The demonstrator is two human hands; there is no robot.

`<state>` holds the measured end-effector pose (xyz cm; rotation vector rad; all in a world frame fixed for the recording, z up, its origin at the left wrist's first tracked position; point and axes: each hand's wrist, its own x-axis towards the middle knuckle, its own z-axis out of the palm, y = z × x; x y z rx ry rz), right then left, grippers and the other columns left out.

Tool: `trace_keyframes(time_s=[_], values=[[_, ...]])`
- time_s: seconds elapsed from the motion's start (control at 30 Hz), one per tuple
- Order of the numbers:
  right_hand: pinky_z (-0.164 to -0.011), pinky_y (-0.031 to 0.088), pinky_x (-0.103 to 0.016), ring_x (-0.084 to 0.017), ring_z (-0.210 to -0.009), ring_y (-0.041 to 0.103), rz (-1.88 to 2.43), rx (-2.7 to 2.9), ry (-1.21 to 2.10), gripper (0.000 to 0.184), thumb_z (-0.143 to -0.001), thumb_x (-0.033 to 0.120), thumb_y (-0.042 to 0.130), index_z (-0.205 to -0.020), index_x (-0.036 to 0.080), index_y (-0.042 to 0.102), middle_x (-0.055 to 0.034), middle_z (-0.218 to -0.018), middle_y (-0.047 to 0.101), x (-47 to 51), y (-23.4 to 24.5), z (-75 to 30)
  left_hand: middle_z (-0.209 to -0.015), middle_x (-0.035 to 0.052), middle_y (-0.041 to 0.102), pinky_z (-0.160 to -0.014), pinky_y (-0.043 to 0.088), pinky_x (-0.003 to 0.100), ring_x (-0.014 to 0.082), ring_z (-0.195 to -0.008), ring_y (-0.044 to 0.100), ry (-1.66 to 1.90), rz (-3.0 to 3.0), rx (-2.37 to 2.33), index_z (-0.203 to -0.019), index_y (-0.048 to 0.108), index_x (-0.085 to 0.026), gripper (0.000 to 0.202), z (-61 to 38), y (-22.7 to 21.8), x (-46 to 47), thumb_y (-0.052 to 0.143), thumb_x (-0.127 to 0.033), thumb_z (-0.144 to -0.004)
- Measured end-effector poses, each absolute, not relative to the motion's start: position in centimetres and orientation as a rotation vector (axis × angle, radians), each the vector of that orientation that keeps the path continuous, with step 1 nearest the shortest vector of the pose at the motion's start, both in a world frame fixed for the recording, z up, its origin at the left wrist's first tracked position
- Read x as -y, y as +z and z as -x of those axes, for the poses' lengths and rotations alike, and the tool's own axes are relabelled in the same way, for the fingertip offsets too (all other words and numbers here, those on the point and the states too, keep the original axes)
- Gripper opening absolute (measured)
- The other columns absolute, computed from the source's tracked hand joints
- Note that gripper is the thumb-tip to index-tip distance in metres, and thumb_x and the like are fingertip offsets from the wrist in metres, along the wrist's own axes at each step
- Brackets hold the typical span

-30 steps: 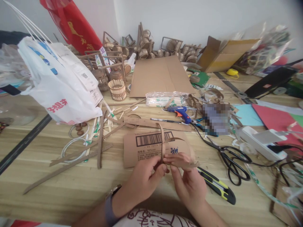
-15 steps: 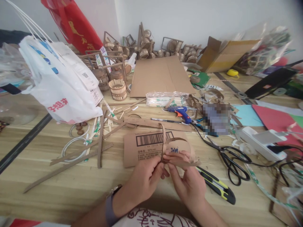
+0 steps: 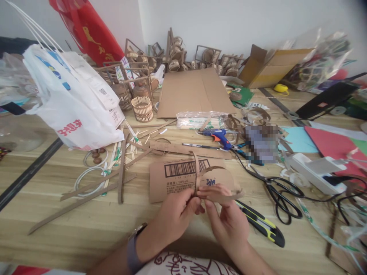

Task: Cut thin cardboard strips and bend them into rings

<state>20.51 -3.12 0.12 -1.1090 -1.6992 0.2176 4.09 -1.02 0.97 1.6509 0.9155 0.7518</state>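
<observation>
Several narrow brown cardboard strips meet at one spot between my hands and fan out upward and to the right. My left hand is closed, pinching the strips where they meet, and wears a grey-banded watch. Close beside it, my right hand is also closed, with thumb and fingers on a strip that points right. How the strips join is hidden by my fingertips. Just beyond my hands lies a flat cardboard piece printed with a barcode. A yellow-and-black utility knife rests to the right of my right hand.
Black-handled scissors, a blue glue gun and a pen lie farther out. Loose strips and a white bag are on the left. Small slatted buckets and a cardboard sheet stand or lie behind.
My right fingers have shifted slightly around the strips, and the strips' upper ends have tipped a little. Both hands stay in nearly the same place.
</observation>
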Motion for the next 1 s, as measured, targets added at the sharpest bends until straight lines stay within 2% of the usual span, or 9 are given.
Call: trace_keyframes(time_s=[0.2,0.37,0.47,0.63,0.7,0.87,1.0], values=[[-0.080,0.059,-0.039,-0.023,-0.092,0.074,1.119,1.823,0.068,0.013,-0.091,0.017,0.063,-0.099,0.026,0.064,-0.0048,-0.094,0.078,2.76,0.11,-20.56,-0.075,0.0039,0.070,-0.065,0.045,0.024,0.0164,-0.070,0.066,0.790,-1.699,-0.986,-0.079,0.055,-0.020,0.035,-4.13,0.81,1.05,0.038,-0.035,-0.104],[-0.082,0.057,-0.039,-0.022,-0.089,0.075,1.141,1.816,0.039,0.016,-0.090,0.015,0.060,-0.098,0.027,0.065,-0.0024,-0.090,0.078,2.92,0.12,-20.74,-0.075,0.0046,0.071,-0.064,0.047,0.023,0.0164,-0.069,0.067,0.796,-1.696,-0.922,-0.080,0.056,-0.020,0.033,-4.04,1.22,1.24,0.038,-0.034,-0.104],[-0.083,0.058,-0.040,-0.022,-0.090,0.075,1.187,1.761,0.112,0.012,-0.092,0.018,0.059,-0.097,0.027,0.065,-0.0035,-0.090,0.078,3.09,0.25,-20.78,-0.077,0.0046,0.072,-0.066,0.047,0.023,0.0164,-0.071,0.068,0.805,-1.715,-0.879,-0.084,0.058,-0.019,0.031,-3.99,1.36,1.32,0.039,-0.032,-0.104],[-0.069,0.061,-0.030,-0.020,-0.083,0.075,1.239,1.558,0.374,0.012,-0.097,0.024,0.055,-0.095,0.025,0.066,-0.0059,-0.090,0.077,3.32,-0.35,-20.98,-0.081,0.0049,0.074,-0.069,0.047,0.023,0.0167,-0.076,0.070,0.782,-1.741,-0.841,-0.082,0.058,-0.020,0.030,-4.03,1.24,1.32,0.040,-0.029,-0.104],[-0.069,0.061,-0.029,-0.019,-0.082,0.075,1.233,1.544,0.407,0.010,-0.097,0.023,0.056,-0.096,0.025,0.066,-0.0054,-0.092,0.077,3.40,-0.63,-21.06,-0.082,0.0047,0.075,-0.070,0.047,0.023,0.0168,-0.077,0.071,0.773,-1.735,-0.858,-0.082,0.058,-0.020,0.030,-4.07,1.16,1.27,0.041,-0.030,-0.104],[-0.079,0.060,-0.037,-0.021,-0.089,0.074,1.139,1.702,0.240,0.012,-0.094,0.017,0.058,-0.099,0.026,0.064,-0.0046,-0.090,0.076,3.27,-0.31,-20.75,-0.084,0.0045,0.074,-0.068,0.047,0.023,0.0170,-0.077,0.070,0.764,-1.673,-0.918,-0.088,0.058,-0.019,0.029,-4.09,1.02,1.17,0.043,-0.038,-0.104],[-0.076,0.061,-0.036,-0.022,-0.088,0.074,1.082,1.796,0.140,0.015,-0.091,0.012,0.058,-0.099,0.025,0.062,-0.0046,-0.089,0.076,2.93,0.28,-20.37,-0.077,0.0036,0.071,-0.064,0.045,0.023,0.0162,-0.071,0.067,0.776,-1.693,-0.971,-0.081,0.053,-0.020,0.033,-4.06,0.81,1.16,0.039,-0.039,-0.104]])
